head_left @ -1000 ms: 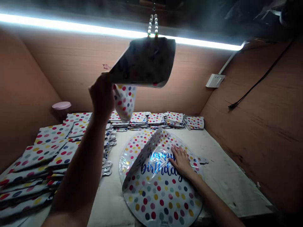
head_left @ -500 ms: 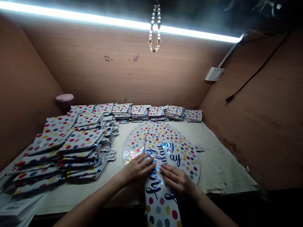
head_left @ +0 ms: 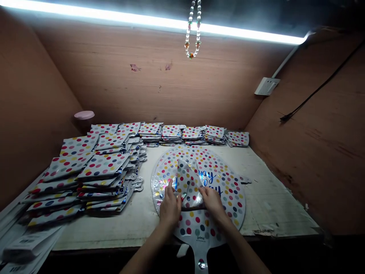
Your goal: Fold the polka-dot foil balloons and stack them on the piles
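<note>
A folded polka-dot foil balloon (head_left: 189,184) lies on top of a flat round polka-dot balloon (head_left: 228,190) printed with blue lettering, near the table's front edge. My left hand (head_left: 170,207) presses on the folded piece's left side, fingers curled over its edge. My right hand (head_left: 212,201) holds its right lower corner, fingers bent on the foil. The flat balloon's valve tab (head_left: 201,262) hangs over the table edge.
Stacks of folded polka-dot balloons (head_left: 94,167) fill the table's left side, and a row of smaller stacks (head_left: 194,135) lines the back wall. A pink lid (head_left: 84,114) sits back left. A bead string (head_left: 192,30) hangs overhead. Papers (head_left: 25,247) lie front left.
The left hand came down from holding a folded balloon overhead. Both hands folded the long strip of balloon up into a compact packet on the flat balloon.
</note>
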`<state>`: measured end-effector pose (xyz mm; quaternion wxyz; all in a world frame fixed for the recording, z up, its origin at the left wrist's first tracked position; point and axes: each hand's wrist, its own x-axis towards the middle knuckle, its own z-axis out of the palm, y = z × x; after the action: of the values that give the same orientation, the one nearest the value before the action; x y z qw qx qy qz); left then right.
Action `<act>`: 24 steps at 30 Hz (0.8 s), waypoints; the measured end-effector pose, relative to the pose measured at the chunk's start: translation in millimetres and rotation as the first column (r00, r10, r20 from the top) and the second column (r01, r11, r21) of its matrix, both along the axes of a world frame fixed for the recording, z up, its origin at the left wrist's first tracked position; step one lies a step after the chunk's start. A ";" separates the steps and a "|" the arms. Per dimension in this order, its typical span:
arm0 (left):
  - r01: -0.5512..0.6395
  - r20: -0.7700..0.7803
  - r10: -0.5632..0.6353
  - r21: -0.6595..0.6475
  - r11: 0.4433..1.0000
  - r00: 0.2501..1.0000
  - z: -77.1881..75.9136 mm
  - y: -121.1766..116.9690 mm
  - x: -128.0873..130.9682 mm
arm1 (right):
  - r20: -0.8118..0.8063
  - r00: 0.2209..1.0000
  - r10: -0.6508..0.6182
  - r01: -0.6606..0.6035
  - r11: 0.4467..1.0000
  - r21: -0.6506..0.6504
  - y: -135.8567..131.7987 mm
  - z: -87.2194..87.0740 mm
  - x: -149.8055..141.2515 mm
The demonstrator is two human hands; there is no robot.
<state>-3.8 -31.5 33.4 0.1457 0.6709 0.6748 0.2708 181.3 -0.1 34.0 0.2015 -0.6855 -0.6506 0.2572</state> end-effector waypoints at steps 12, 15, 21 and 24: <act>0.558 -0.347 -0.575 -0.158 0.815 0.741 -22.1 69.1 11.3 | 0.538 0.834 0.122 -0.404 0.800 0.444 -41.6 -9.8 -1.7; 0.667 -0.263 -0.713 -0.252 0.701 0.650 -4.5 72.0 -0.5 | 0.646 0.737 0.198 -0.602 0.627 0.494 -40.5 -11.5 6.0; 0.880 -0.071 -0.892 -0.148 0.452 0.447 11.0 36.9 -41.9 | 0.416 0.747 0.519 -0.662 0.515 0.545 -59.1 -11.7 34.6; 0.835 -0.032 -0.837 -0.062 0.547 0.546 -1.5 9.3 -43.5 | 0.211 0.692 0.690 -0.691 0.550 0.469 -76.6 -18.1 44.7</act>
<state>-47.3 -22.2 31.9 0.2503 0.9156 0.2839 0.1361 226.0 -76.7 16.0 0.2586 -0.2948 -0.9105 0.1311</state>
